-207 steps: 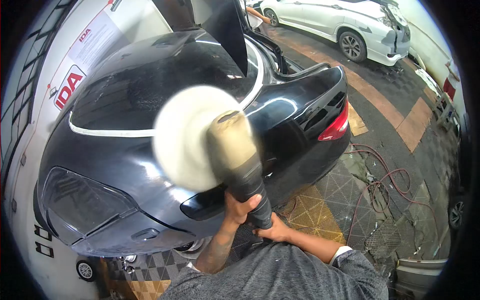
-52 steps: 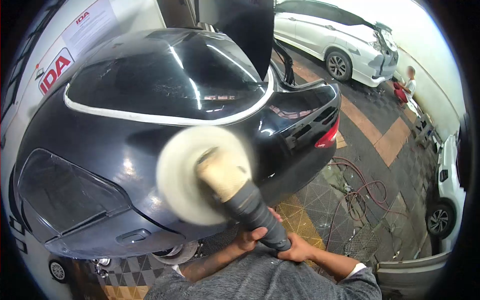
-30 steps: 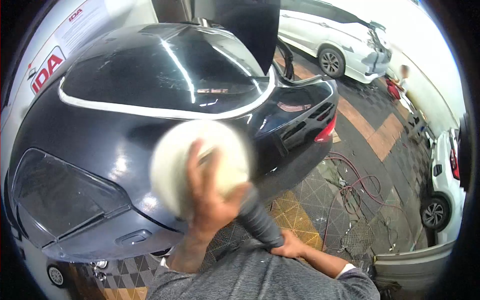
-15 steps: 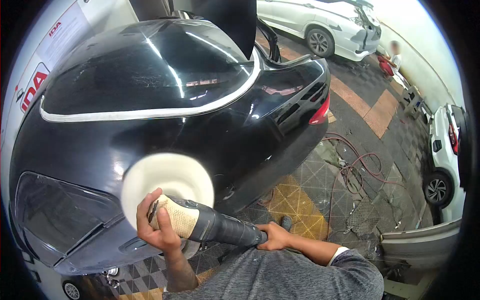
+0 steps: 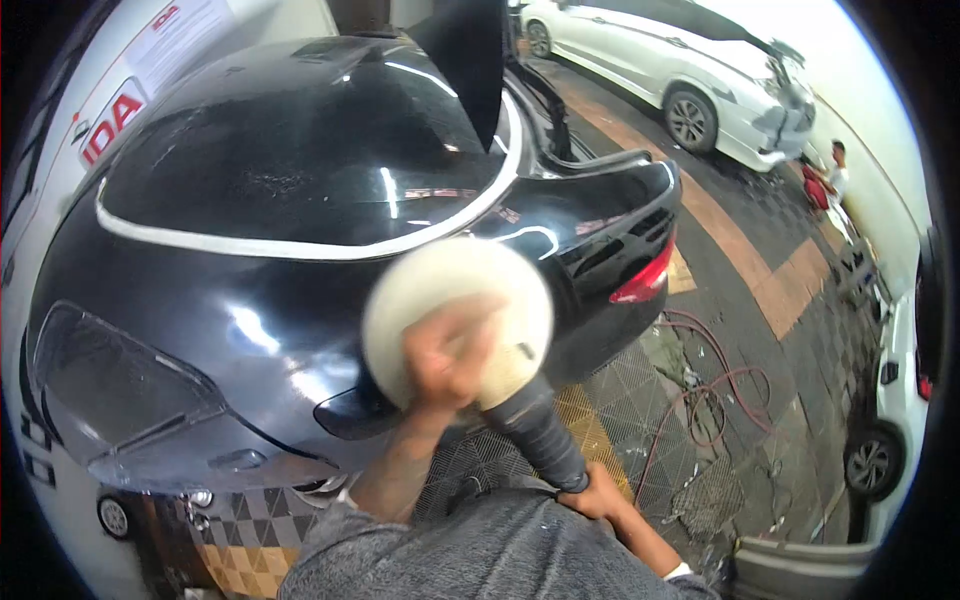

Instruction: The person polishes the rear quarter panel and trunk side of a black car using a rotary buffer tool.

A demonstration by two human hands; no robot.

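Observation:
A polishing machine with a large round cream pad is held over the rear side panel of a black car, near the fuel flap. The pad is blurred by motion. My left hand is closed on the machine's head above the pad, its fingers smeared. At the rear end of the dark handle, my right hand is wrapped round the grip. White masking tape runs round the edge of the rear window.
Red hoses lie on the tiled floor to the right. A white car stands behind, with a crouching person near it. Another white car is at the far right, and a grey panel lies at the lower right.
The polisher has moved right and up along the panel, its handle now steeper. My left hand stays at its head and my right hand at its rear end. The view has shifted.

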